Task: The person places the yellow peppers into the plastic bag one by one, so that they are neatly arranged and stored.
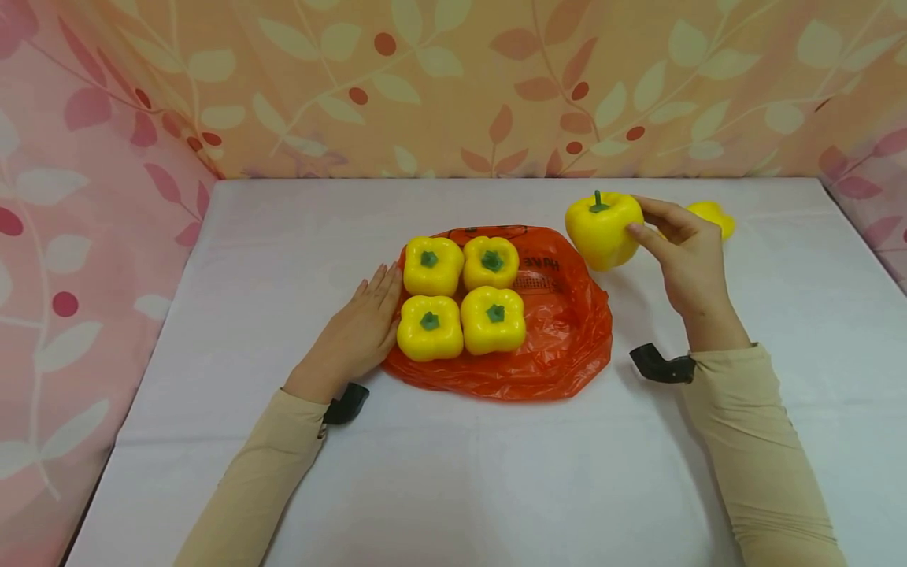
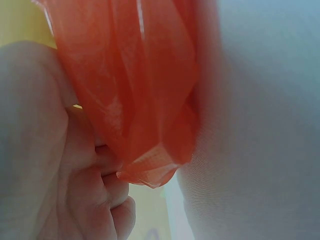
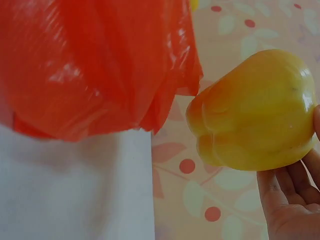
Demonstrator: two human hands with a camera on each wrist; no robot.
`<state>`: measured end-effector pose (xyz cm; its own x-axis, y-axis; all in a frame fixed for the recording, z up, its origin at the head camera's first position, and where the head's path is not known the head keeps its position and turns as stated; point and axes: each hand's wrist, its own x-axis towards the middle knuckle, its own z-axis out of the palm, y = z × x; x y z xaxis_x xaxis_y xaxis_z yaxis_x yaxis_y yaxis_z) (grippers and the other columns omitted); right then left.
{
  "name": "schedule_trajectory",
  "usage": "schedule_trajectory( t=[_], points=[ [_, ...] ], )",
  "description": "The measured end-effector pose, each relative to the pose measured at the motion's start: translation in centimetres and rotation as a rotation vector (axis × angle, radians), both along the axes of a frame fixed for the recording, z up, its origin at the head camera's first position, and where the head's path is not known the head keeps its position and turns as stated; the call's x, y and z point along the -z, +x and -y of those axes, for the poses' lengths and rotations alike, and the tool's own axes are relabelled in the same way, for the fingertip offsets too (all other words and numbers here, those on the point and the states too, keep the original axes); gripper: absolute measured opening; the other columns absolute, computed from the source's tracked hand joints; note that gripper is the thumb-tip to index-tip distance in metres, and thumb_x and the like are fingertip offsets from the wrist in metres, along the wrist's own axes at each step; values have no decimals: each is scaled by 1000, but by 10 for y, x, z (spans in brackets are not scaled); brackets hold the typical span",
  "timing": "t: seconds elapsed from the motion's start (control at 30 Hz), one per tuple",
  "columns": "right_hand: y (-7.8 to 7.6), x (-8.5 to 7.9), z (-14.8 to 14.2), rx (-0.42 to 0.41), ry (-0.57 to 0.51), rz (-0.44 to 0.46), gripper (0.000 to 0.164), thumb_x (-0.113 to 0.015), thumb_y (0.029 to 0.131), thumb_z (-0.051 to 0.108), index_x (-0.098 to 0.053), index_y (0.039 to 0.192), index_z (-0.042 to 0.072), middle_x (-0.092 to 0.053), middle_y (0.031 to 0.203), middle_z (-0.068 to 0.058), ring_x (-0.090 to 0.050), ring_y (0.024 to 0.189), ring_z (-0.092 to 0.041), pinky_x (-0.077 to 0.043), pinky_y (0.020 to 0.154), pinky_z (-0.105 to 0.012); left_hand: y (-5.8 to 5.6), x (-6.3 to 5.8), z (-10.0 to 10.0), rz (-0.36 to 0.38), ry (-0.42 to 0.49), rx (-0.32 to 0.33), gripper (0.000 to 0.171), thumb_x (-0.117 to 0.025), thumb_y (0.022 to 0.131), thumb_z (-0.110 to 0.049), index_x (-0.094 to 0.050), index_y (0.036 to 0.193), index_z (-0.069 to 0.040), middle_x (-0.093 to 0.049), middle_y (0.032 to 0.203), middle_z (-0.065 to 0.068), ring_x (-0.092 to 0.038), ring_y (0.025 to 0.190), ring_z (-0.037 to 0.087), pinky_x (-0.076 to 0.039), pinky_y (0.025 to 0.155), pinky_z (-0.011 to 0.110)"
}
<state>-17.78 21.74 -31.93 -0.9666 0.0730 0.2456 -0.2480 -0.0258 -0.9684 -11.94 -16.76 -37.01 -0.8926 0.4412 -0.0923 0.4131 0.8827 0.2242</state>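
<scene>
My right hand (image 1: 690, 252) grips a yellow bell pepper (image 1: 605, 232) by its side, stem up, raised at the right edge of a red plastic bag (image 1: 567, 346). In the right wrist view the pepper (image 3: 260, 112) shows its lobed underside, with fingers (image 3: 295, 182) round its far end. Several more yellow bell peppers stand in two rows on the left half of the bag, green stems up, one of them at the front left (image 1: 429, 329). Along the bag's left side lies my left hand (image 1: 357, 331), its fingers straight and against the plastic (image 2: 135, 90).
Another yellow pepper (image 1: 712, 216) lies behind my right hand, partly hidden by it. A white cloth (image 1: 482, 488) covers the table. Leaf-patterned fabric (image 1: 453, 87) hangs along the back and sides. Each wrist wears a black camera mount (image 1: 662, 365).
</scene>
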Motion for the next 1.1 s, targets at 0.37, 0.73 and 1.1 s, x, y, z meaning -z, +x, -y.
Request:
schedule_trajectory(
  t=[0.37,0.73,1.1],
  points=[
    [8,-7,16,-107,-38,-77,29,-64,84,-8,-68,113,-2,-66,109,-8,-55,106,-22,-47,89,-18,0,0,0,3,2,-1,66,-39,100,-27,-7,149,4,-6,156,16,-1,144,28,-8,115,44],
    [12,2,29,-207,11,-5,29,-62,88,-3,-66,116,1,-64,115,-3,-51,114,-20,-45,91,-18,0,0,0,3,3,2,66,-40,100,-27,-8,148,4,-7,156,17,-1,144,29,-8,115,44],
    [10,15,33,-295,2,78,30,-60,90,-1,-65,119,4,-62,117,-2,-51,114,-18,-45,92,-18,0,0,0,-3,4,1,66,-40,100,-27,-8,149,4,-7,156,16,-2,144,28,-8,115,44]
  ],
)
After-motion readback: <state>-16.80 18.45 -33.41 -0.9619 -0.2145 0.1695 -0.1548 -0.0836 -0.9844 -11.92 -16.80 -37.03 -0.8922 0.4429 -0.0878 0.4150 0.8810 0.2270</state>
